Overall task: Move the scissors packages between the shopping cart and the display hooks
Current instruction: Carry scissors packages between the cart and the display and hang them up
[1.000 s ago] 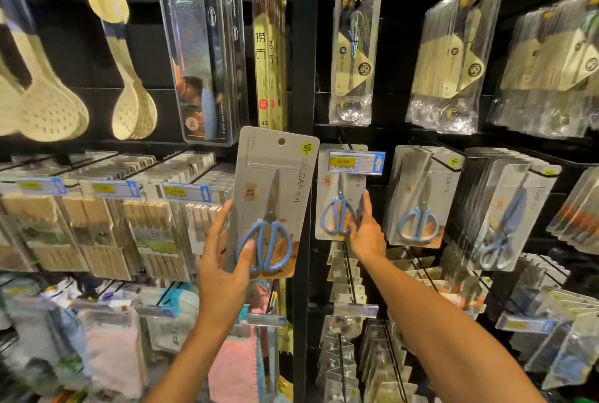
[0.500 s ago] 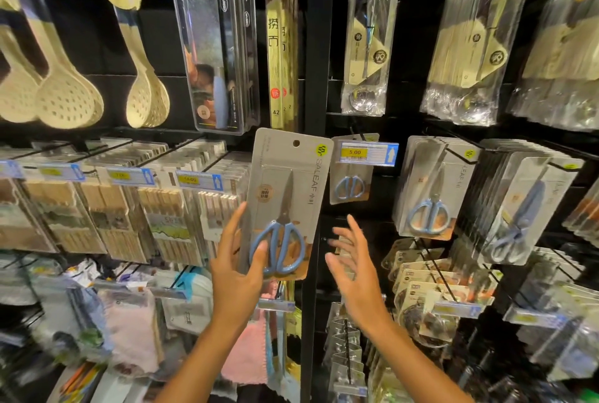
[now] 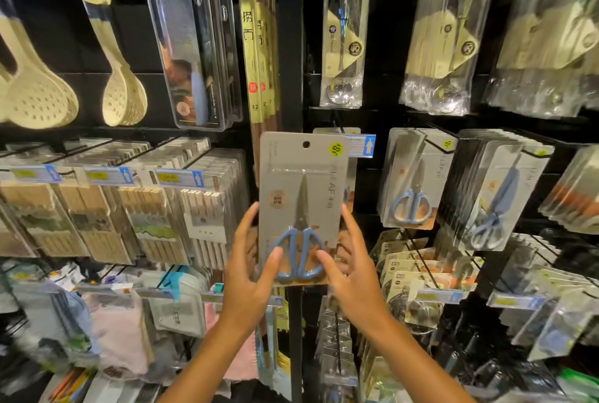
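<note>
Scissors package point(image 3: 299, 195) sits upright between your two hands, in front of the black upright post point(image 3: 288, 45) — your left hand point(image 3: 249, 276) grips its left edge, thumb on the blue handles, and your right hand point(image 3: 351, 269) grips the right edge likewise. Right of the post, more hanging scissors packs point(image 3: 413, 182) fill the hooks.

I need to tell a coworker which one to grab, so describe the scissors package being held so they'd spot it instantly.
Find the black vertical post dividing the display wall. In front of it, the left hand and right hand hold a grey card package of blue-handled scissors. Unlike the matching packages on hooks to the right, it hangs on nothing, its punched hole empty.
</note>
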